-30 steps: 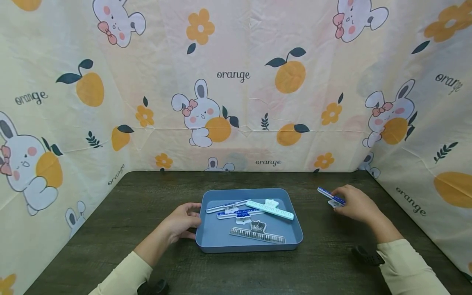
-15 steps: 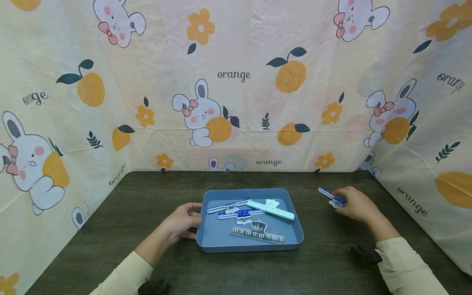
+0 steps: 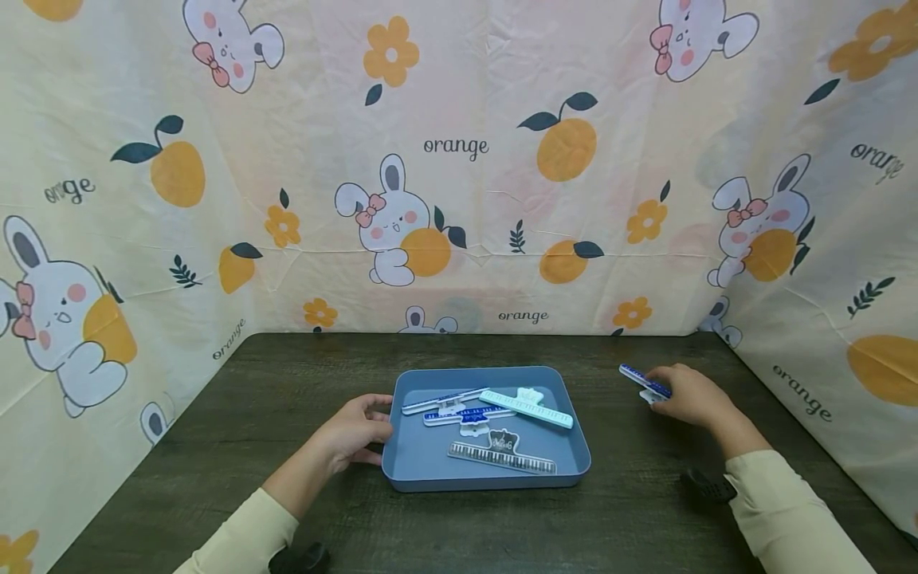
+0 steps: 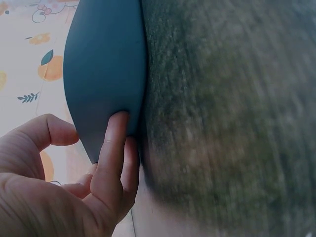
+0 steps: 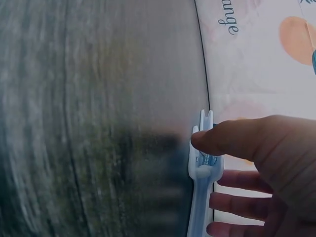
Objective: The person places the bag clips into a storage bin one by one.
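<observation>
In the head view my right hand (image 3: 692, 395) pinches a blue-and-white ruler-style clip (image 3: 634, 376) to the right of a shallow blue tray (image 3: 488, 484). The right wrist view shows the thumb on the lever of this clip (image 5: 200, 207), near its spring, with other fingers on the far side. My left hand (image 3: 355, 430) touches the tray's left side, its fingertips against the outer wall in the left wrist view. Inside the tray lie several clips: a mint one (image 3: 527, 408), a blue-and-white one (image 3: 469, 416), a piano-key-patterned one (image 3: 500, 456) and a narrow one (image 3: 441, 400) behind.
A dark wood-grain table (image 3: 323, 359) lies under everything. A printed cloth (image 3: 459, 207) with rabbits and oranges rises at the back and on both sides. Below each sleeve sits a dark wrist device, such as the right one (image 3: 706, 485).
The right forearm has shifted slightly, while the right hand keeps its hold on the clip in about the same place. Left hand and tray stay still.
</observation>
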Demonstrator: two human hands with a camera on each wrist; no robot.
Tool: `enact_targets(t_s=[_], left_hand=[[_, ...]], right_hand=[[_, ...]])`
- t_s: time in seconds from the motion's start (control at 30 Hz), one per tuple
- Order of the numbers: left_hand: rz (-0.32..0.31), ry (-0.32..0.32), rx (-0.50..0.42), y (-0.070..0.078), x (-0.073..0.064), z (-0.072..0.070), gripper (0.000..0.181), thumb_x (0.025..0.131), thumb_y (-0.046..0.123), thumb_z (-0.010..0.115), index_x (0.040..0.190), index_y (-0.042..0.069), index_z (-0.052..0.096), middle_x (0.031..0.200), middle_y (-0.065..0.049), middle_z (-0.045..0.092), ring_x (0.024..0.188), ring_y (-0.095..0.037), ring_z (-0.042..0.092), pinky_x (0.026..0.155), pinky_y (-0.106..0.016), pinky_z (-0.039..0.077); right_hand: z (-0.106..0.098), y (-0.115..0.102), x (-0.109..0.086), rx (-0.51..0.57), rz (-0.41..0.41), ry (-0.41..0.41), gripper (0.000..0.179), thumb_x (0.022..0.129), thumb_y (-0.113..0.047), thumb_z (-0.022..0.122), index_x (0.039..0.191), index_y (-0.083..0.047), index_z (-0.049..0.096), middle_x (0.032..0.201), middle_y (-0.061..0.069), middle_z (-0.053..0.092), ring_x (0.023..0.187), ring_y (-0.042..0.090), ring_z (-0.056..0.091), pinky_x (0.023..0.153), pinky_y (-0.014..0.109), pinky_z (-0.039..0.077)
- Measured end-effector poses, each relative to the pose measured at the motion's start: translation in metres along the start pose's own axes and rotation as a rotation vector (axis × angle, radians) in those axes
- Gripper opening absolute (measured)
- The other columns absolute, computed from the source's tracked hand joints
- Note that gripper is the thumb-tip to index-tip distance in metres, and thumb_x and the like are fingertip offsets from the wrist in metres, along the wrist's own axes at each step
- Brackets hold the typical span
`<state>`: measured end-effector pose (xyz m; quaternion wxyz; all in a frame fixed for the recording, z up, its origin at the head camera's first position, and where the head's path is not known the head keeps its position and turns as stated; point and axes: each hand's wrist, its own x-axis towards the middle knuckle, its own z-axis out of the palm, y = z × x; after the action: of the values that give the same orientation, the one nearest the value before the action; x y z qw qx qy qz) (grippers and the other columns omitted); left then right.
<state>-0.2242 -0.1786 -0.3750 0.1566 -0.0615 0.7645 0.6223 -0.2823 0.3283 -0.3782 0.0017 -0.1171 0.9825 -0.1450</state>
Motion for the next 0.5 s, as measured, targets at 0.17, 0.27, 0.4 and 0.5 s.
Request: enact_targets(t_s=[0.17,0.27,0.4,0.5], left_hand=[[-0.001,0.003,0.001,-0.0004,0.0,0.0,0.066,0.08,-0.009,0.057,0.143,0.0,0.039,0.112,-0.021,0.059,0.081,-0.027,0.065,0.06,-0.043,0.058],[-0.003,0.007,0.006,-0.0002,-0.0001,0.0003,0.066,0.08,-0.009,0.057,0.143,0.0,0.04,0.112,-0.021,0.059,0.081,-0.027,0.065,0.059,-0.043,0.058],[-0.004,0.011,0.01,0.0,0.0002,0.0007,0.065,0.08,-0.009,0.057,0.143,0.001,0.04,0.112,-0.021,0.06,0.082,-0.027,0.065,0.059,-0.042,0.058],[-0.004,0.012,0.01,-0.0003,0.0004,0.0007,0.065,0.08,-0.009,0.056,0.143,0.001,0.04,0.113,-0.021,0.059,0.082,-0.027,0.065,0.059,-0.042,0.058]], right_hand=[[-0.0012,0.0,0.004,0.002,-0.005,-0.045,0.044,0.079,-0.011,0.077,0.116,0.008,0.063,0.1,0.022,0.064,0.08,0.027,0.054,0.072,0.05,0.047],[-0.0015,-0.0002,0.0051,0.007,-0.014,-0.056,0.041,0.079,-0.01,0.075,0.114,0.008,0.063,0.099,0.021,0.065,0.08,0.027,0.056,0.072,0.05,0.048],[-0.0005,-0.0006,0.006,0.012,-0.025,-0.054,0.033,0.08,-0.005,0.074,0.109,0.006,0.065,0.096,0.02,0.066,0.081,0.028,0.058,0.072,0.05,0.049],[0.0001,-0.0009,0.0059,0.006,-0.039,-0.047,0.029,0.08,-0.004,0.073,0.106,0.005,0.065,0.095,0.019,0.066,0.082,0.029,0.059,0.072,0.051,0.049]])
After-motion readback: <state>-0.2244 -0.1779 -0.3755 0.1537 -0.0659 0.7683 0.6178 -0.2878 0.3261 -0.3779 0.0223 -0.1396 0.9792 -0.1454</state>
